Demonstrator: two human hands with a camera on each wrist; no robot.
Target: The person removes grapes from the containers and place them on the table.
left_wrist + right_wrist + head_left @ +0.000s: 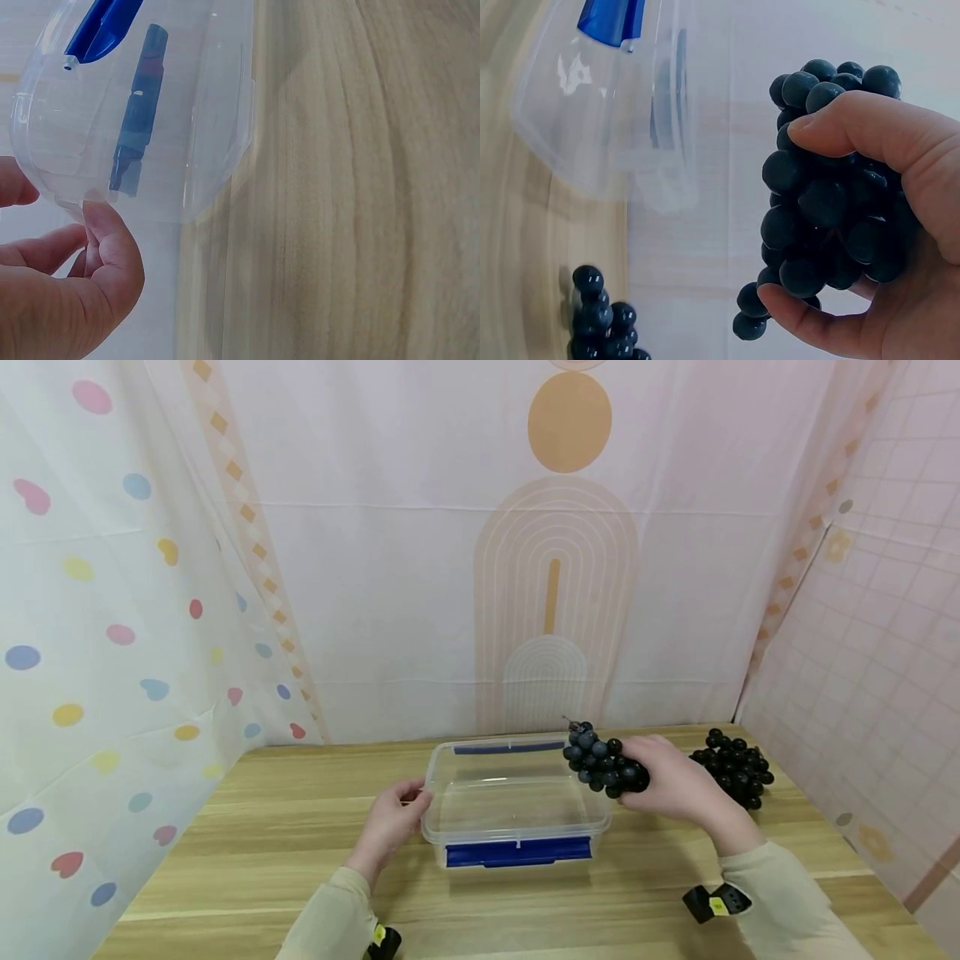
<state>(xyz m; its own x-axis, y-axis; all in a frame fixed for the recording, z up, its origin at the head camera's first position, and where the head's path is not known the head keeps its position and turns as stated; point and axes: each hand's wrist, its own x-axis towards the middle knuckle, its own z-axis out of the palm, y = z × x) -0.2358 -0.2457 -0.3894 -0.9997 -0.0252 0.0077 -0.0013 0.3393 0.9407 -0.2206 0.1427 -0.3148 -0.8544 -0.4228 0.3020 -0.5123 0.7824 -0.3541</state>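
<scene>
A clear plastic food box (517,831) with blue latches (517,852) along its long sides stands in the middle of the wooden table. My left hand (396,817) pinches the box's left edge, thumb (112,236) on the near side and fingers behind. In my right hand (670,779) is a bunch of dark grapes (596,760), gripped between thumb and fingers, with its stem end pointing up and left. The bunch overlaps the box's right back corner in the head view. Another bunch of dark grapes (733,768) lies on the table to the right, beyond my right wrist.
The wooden table (300,843) reaches back to a patterned curtain (390,610). A dotted curtain (112,693) hangs along the left side and a checked one (877,677) along the right.
</scene>
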